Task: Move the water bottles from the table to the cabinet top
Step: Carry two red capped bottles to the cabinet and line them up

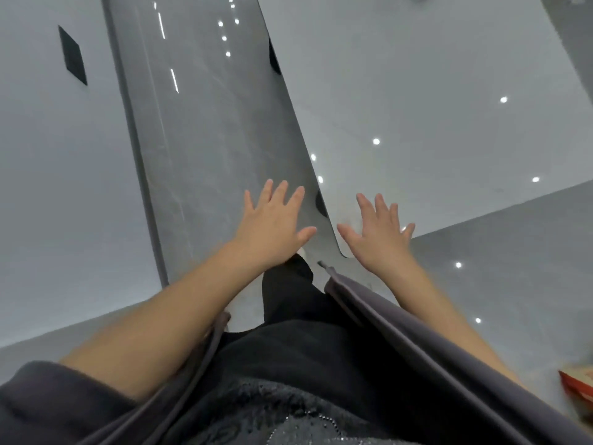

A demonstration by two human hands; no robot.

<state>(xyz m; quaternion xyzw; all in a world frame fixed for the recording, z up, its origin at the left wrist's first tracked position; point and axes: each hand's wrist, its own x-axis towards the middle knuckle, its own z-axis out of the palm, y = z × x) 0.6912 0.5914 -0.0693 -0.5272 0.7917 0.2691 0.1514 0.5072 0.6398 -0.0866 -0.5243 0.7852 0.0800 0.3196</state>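
Two hands empty: left hand (272, 226) and right hand (380, 234), fingers spread wide, palms down over glossy grey floor (199, 130). No water bottles in view, no worktop or cabinet recognisable. Best to turn toward worktop first, find bottle before reaching. White panels (417, 91) alongside; red packet (577, 385) at right edge.

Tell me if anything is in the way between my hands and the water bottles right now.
That can't be judged: no water bottle, table or cabinet top shows in this view. The left hand and right hand are both open and empty, spread out over the glossy grey floor, with nothing visible directly in front of them.
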